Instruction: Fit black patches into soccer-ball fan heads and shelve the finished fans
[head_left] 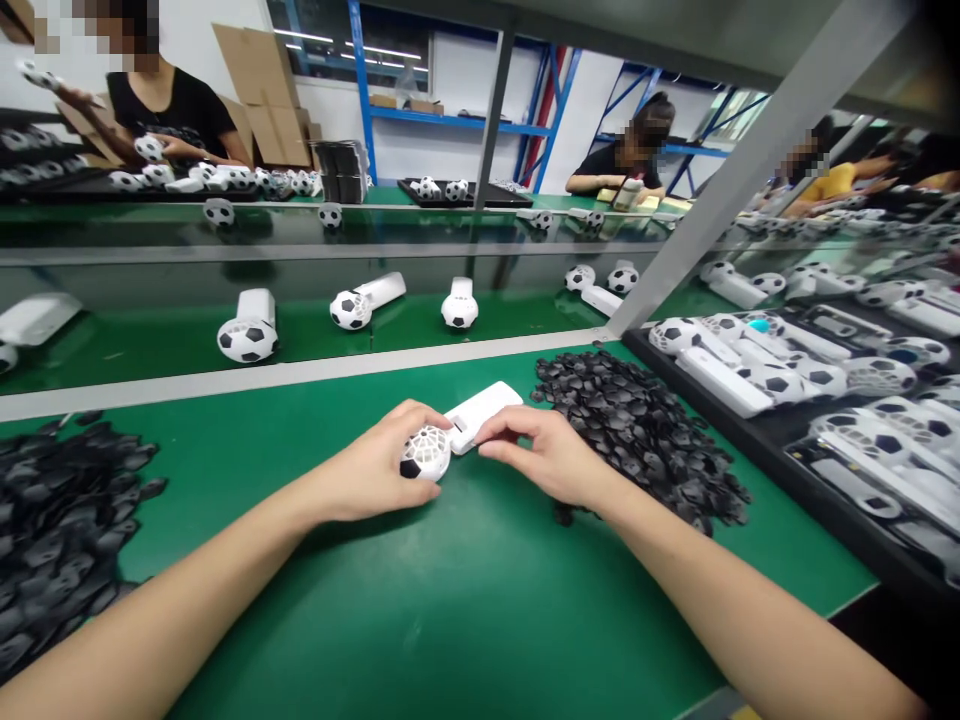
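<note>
A white handheld fan [487,412] with a football-patterned round head lies at the middle of the green worktop. My left hand [375,460] is closed around its ball-shaped head, thumb at the near side and fingers over the far side. The fan's white handle points away to the right, with a small dark slot near the joint. My right hand [544,450] is pinched at the near edge of the handle, close to the joint. Whether a small part sits between those fingertips is hidden.
Heaps of small black parts lie right [630,430] and left [60,530]. A black tray [757,450] of football fans stands at the right. Beyond the pale rail, more fans [249,338] lie on a green belt [300,370]. A slanted grey post [697,230] rises nearby. Co-workers sit opposite.
</note>
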